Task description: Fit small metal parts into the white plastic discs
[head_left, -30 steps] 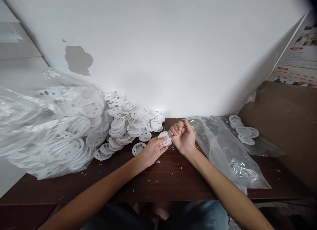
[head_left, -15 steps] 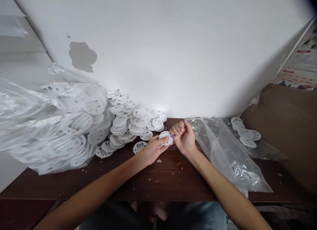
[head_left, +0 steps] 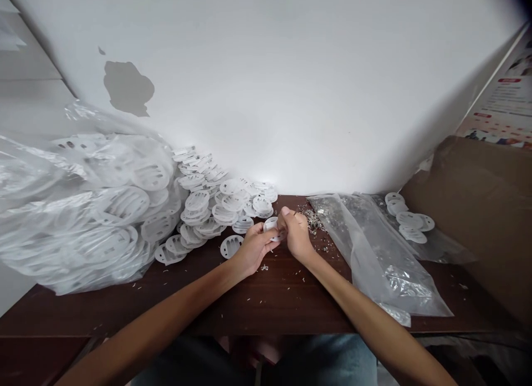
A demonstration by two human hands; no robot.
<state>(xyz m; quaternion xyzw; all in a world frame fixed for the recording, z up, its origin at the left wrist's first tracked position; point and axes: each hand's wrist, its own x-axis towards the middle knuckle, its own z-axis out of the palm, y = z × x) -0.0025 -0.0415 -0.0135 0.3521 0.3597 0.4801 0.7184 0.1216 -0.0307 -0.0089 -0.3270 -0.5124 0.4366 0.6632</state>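
Right hand moved onto white round plastic disc.
Left hand pinches it; right curled, grip unclear; both now working it.

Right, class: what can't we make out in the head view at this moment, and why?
All in the head view:
Part of the white disc: covered by the left hand and right hand.
Whatever the right hand may hold: hidden by its own fingers.
Shapes of the small shiny pieces: too small.
Poster wording: too small, cut off by the right edge.
Bag of discs: cut off by the left edge.
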